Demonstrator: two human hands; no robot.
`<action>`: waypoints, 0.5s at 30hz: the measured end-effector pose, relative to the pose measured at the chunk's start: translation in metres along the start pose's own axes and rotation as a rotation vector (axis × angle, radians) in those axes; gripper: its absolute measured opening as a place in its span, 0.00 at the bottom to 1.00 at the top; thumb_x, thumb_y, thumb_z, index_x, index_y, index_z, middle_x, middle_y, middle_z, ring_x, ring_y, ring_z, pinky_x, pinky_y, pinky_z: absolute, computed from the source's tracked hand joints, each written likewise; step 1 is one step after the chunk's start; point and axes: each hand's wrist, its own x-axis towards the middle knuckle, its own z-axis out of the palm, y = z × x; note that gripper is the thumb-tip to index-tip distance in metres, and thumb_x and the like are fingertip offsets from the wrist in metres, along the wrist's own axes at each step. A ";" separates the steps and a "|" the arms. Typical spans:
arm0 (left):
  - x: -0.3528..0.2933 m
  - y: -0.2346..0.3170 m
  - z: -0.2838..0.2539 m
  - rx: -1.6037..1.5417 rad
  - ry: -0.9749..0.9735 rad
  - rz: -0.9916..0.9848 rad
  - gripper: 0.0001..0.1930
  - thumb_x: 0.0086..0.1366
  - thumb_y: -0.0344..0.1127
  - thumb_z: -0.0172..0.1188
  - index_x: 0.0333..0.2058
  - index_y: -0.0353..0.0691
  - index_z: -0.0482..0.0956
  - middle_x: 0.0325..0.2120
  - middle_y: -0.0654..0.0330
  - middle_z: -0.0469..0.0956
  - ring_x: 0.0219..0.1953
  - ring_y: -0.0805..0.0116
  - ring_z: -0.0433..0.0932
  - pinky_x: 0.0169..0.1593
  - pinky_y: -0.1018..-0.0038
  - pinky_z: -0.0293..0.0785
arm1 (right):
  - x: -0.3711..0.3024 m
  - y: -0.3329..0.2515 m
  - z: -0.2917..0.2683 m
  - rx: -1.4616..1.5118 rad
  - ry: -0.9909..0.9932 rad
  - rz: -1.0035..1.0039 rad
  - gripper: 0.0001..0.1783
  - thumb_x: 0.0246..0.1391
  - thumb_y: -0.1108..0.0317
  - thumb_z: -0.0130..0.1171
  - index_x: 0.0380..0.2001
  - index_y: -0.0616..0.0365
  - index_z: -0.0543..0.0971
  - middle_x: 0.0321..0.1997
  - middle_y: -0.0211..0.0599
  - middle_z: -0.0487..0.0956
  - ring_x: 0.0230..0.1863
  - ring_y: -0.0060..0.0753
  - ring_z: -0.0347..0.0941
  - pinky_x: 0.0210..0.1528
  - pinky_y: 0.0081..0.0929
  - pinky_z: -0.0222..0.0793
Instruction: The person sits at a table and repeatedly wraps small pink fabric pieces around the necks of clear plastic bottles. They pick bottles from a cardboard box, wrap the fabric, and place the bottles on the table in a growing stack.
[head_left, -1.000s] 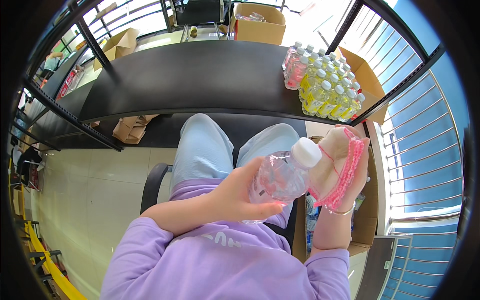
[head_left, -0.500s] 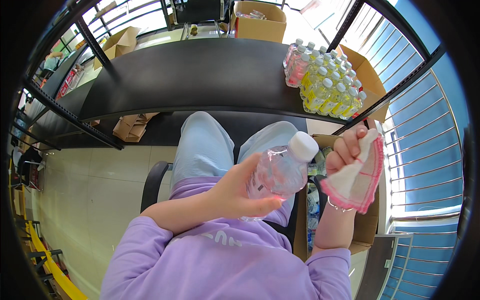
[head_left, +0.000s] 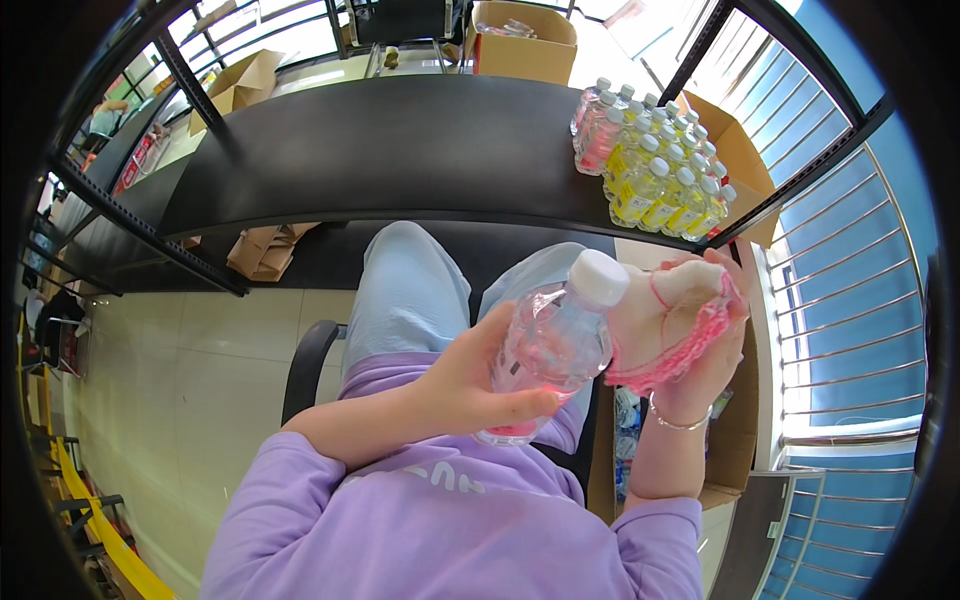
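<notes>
In front of my lap, my left hand [head_left: 487,385] is wrapped round a clear plastic bottle [head_left: 557,345] with a white cap and a pink-printed label. The bottle is tilted, its cap end up and to the right. Just right of it, my right hand [head_left: 725,345] holds a white cloth [head_left: 640,335] with a pink stitched edge. The cloth lies across the palm and fingers, close beside the bottle; whether it touches the bottle I cannot tell. Part of my right fingers is hidden behind the cloth.
A black table [head_left: 400,150] spans the front. Yellow-labelled bottles [head_left: 660,185] and pink-labelled bottles [head_left: 597,140] stand packed at its right end. An open carton [head_left: 735,440] with bottles is by my right forearm. Another carton [head_left: 525,55] sits beyond the table. Metal railing [head_left: 850,290] runs along the right.
My right hand has turned and opened out under the cloth, bringing it left, close to the bottle. My left hand keeps its hold; the bottle has shifted slightly left and tilts more upright.
</notes>
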 end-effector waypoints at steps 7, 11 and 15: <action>0.001 -0.002 -0.002 -0.026 0.028 0.018 0.30 0.52 0.37 0.63 0.50 0.36 0.58 0.39 0.62 0.68 0.42 0.78 0.67 0.46 0.76 0.65 | -0.004 -0.007 0.022 0.415 -0.208 0.268 0.33 0.47 0.50 0.52 0.51 0.61 0.61 0.54 0.56 0.64 0.56 0.47 0.61 0.57 0.41 0.55; 0.001 0.002 -0.003 0.001 0.047 0.023 0.30 0.51 0.37 0.64 0.49 0.36 0.59 0.39 0.62 0.68 0.42 0.78 0.67 0.46 0.76 0.65 | -0.006 -0.001 0.023 0.478 -0.242 0.273 0.22 0.46 0.65 0.51 0.46 0.60 0.63 0.52 0.53 0.64 0.54 0.43 0.63 0.55 0.35 0.58; 0.000 0.002 -0.004 0.065 0.045 0.070 0.29 0.50 0.37 0.64 0.48 0.35 0.60 0.39 0.62 0.68 0.41 0.78 0.67 0.45 0.77 0.65 | -0.009 0.001 0.015 0.261 -0.233 0.272 0.19 0.42 0.77 0.46 0.43 0.59 0.63 0.51 0.52 0.66 0.52 0.41 0.65 0.53 0.32 0.61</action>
